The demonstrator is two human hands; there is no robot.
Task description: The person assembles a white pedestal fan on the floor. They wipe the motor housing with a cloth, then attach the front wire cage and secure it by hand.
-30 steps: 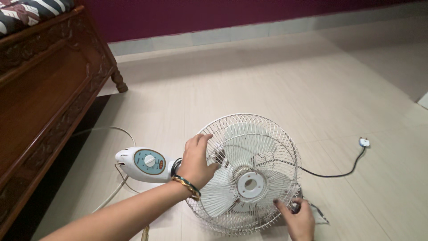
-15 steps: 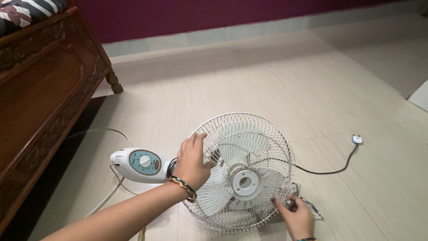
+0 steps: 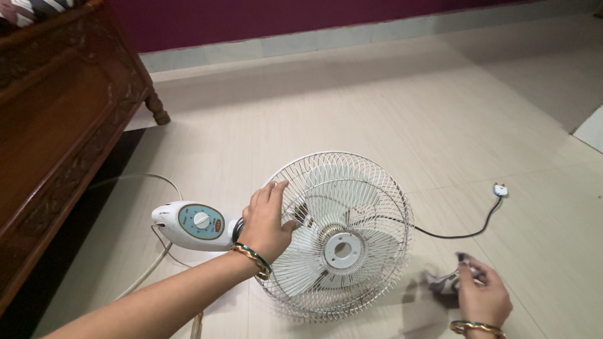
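A white fan lies on the tiled floor, its wire cage (image 3: 342, 235) facing up with pale blades and a round hub (image 3: 342, 249) inside. Its white base with a blue control panel and dial (image 3: 191, 225) points left. My left hand (image 3: 267, 220), a bangle on the wrist, grips the cage's left rim beside the neck. My right hand (image 3: 480, 295) is off the cage, low at the right, fingers closed on a small crumpled grey cloth (image 3: 447, 281) on the floor.
A dark cord runs from the fan to a white plug (image 3: 500, 189) on the floor at right. A white cable (image 3: 151, 267) loops by the base. A carved wooden bed frame (image 3: 63, 125) stands at left; a purple wall runs along the back.
My right hand has left the fan's lower right rim and moved right onto the floor, taking the grey cloth with it. The left hand keeps its hold on the cage.
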